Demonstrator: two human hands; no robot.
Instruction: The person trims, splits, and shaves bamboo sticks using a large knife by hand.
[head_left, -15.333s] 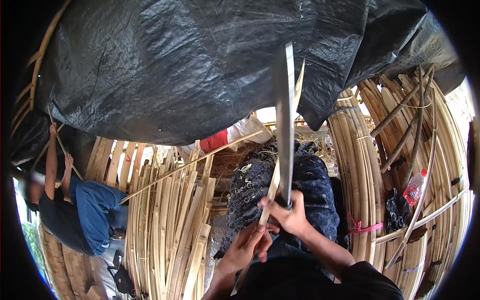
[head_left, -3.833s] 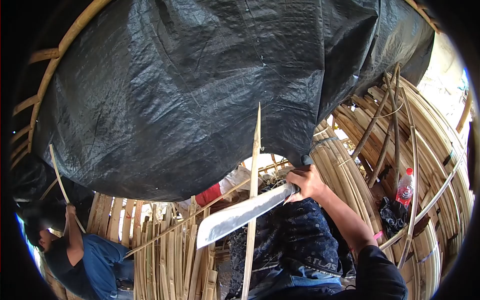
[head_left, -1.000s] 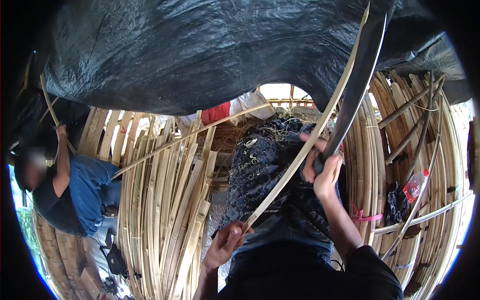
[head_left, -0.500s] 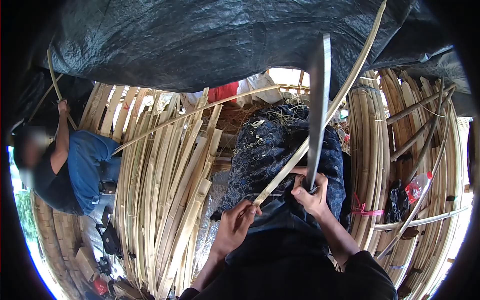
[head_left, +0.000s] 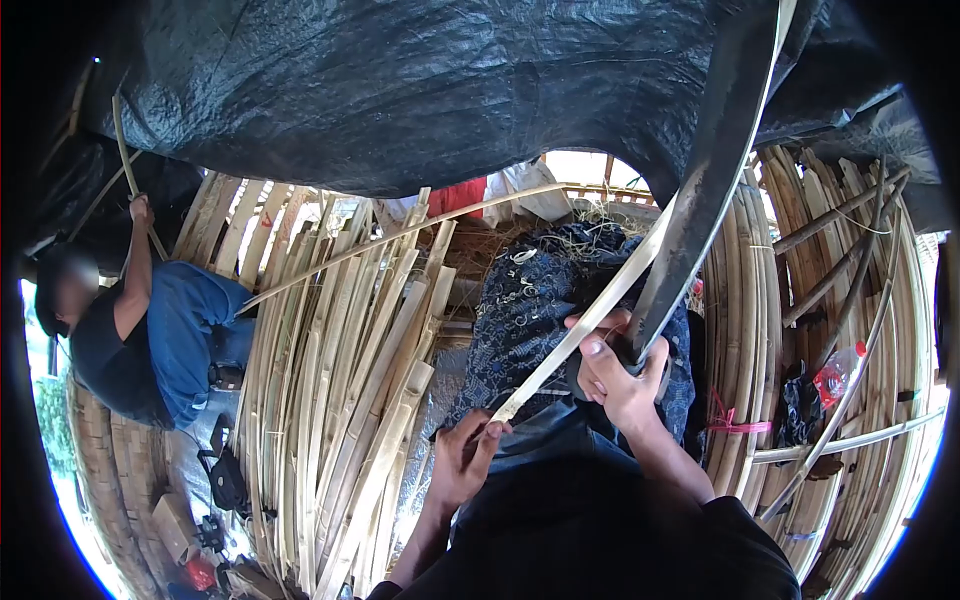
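My left hand is closed on the lower end of a pale bamboo strip, which slants up and to the right over my lap. My right hand is wrapped round the handle of a long machete. The dark blade rises up and to the right, its bright edge on the right side. Higher up, the strip passes behind the blade, so its far part is mostly hidden. Below both lies a dark blue patterned cloth over my legs, with thin curled shavings on it.
Many split bamboo slats lie to the left, and bamboo bundles stand on the right, one with a pink tie. A black tarp hangs overhead. Another person sits at far left, holding a strip. A plastic bottle lies right.
The machete has tilted to the right and looks larger, closer to the camera. The strip's upper part has swung behind the blade. My left hand has shifted slightly left and down.
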